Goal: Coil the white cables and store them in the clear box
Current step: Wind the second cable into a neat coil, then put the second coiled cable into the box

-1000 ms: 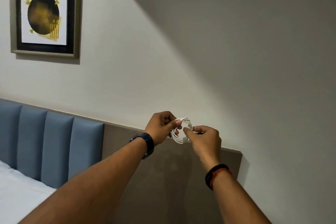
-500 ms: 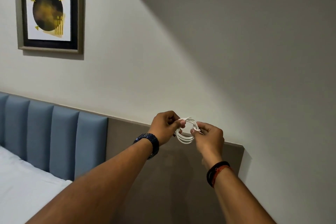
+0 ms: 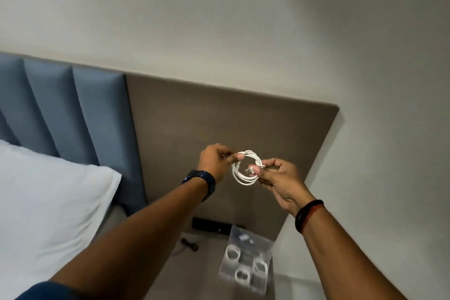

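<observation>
The left hand [image 3: 215,161] pinches the top of the white cable [image 3: 246,167], now a round coil held up in the air, and the right hand [image 3: 277,178] pinches its plug end, so I think that end should be tucked snugly through the loops so the coil will not spring open. Below on the bench [image 3: 194,265] sits the clear box [image 3: 246,260] with three coils inside. A white pillow [image 3: 48,202] and a blue headboard [image 3: 60,105] are on the left.
</observation>
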Demonstrator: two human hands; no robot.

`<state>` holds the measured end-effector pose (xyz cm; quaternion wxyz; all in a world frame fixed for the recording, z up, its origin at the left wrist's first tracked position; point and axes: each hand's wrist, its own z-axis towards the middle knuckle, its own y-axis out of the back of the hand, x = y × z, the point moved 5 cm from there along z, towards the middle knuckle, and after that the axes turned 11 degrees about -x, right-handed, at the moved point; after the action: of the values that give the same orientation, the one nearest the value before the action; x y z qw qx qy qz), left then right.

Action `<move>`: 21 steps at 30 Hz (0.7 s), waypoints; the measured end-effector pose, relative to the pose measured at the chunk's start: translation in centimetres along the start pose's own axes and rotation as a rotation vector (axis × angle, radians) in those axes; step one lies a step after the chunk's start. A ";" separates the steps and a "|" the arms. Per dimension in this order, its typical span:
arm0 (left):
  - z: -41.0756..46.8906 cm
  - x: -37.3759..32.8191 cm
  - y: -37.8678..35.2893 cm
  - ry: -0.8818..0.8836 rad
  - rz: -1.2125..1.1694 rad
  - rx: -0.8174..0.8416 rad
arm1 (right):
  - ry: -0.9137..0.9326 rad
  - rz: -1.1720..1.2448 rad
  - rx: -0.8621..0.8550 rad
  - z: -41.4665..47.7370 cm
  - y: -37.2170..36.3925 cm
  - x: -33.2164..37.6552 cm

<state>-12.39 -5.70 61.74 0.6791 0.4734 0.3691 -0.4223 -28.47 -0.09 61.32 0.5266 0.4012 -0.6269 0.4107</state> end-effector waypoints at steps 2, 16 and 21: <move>-1.2 4.6 -2.0 0.070 0.007 0.056 | -0.072 -0.019 -0.051 0.7 0.8 -4.7; -10.0 42.7 -21.8 0.481 0.123 0.246 | -0.220 -0.224 -0.334 9.4 7.9 -46.0; -10.6 51.6 -27.1 0.491 0.182 0.238 | -0.246 -0.332 -0.353 13.8 9.6 -55.5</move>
<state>-19.37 -12.45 3.25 0.5440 0.6692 0.4265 -0.2728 -35.14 -5.84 3.96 0.5683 0.4475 -0.6738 0.1511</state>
